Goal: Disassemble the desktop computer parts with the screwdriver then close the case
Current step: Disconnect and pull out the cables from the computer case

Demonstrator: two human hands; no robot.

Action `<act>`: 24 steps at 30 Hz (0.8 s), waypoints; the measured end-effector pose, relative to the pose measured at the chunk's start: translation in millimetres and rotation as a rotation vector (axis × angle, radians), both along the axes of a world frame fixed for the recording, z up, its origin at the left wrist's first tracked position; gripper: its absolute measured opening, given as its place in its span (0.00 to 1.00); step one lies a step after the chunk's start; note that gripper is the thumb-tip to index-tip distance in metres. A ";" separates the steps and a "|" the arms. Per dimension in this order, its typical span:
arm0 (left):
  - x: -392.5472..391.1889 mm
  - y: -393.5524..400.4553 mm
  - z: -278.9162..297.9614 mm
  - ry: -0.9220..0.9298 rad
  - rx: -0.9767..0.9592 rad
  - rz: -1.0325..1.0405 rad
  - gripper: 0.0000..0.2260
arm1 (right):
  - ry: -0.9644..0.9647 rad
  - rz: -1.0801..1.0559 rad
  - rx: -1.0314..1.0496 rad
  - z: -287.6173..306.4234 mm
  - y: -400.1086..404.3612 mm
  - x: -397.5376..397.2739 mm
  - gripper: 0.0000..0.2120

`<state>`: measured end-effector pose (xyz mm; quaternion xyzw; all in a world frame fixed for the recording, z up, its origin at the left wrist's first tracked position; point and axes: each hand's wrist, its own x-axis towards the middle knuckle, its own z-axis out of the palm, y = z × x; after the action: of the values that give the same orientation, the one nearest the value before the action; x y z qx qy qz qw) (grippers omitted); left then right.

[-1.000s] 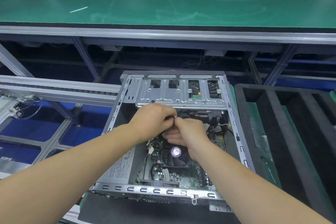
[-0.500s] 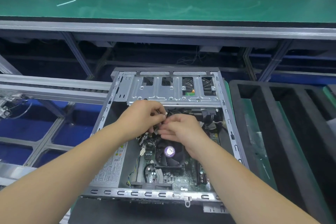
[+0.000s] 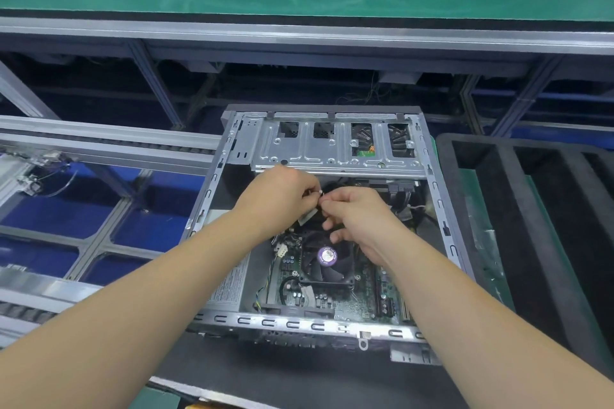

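Open desktop case (image 3: pixel 212 189) at frame centre. Left hand (image 3: pixel 282 191) and right hand (image 3: pixel 357 212) meet fingertip to fingertip over the CPU fan (image 3: pixel 327 262), both pinching a small white connector (image 3: pixel 317 192). It runs left-right between them. No screwdriver in view.

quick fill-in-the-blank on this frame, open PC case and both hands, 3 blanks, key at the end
1. The open grey metal computer case has its side panel ____.
2. The left hand and right hand both pinch a small ____ connector above the motherboard.
3. The round sticker on the black CPU cooler fan is ____ in colour.
4. To the right of the case lies a ____ foam tray with long slots.

Missing words: off; white; purple; black
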<state>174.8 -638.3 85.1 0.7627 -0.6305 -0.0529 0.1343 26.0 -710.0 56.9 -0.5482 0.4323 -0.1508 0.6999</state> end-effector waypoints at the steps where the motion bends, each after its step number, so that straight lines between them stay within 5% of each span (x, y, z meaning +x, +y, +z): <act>1: -0.5 0.2 0.5 -0.016 0.004 -0.005 0.09 | 0.002 0.004 -0.003 0.0 -0.5 0.5 0.04; 24: -6.3 1.9 3.4 -0.239 0.090 -0.067 0.11 | 0.032 -0.002 0.051 1.0 -2.6 1.9 0.03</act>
<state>168.5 -636.4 88.5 0.7474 -0.6640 0.0057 0.0220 28.0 -712.6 57.9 -0.5321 0.4479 -0.1316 0.7064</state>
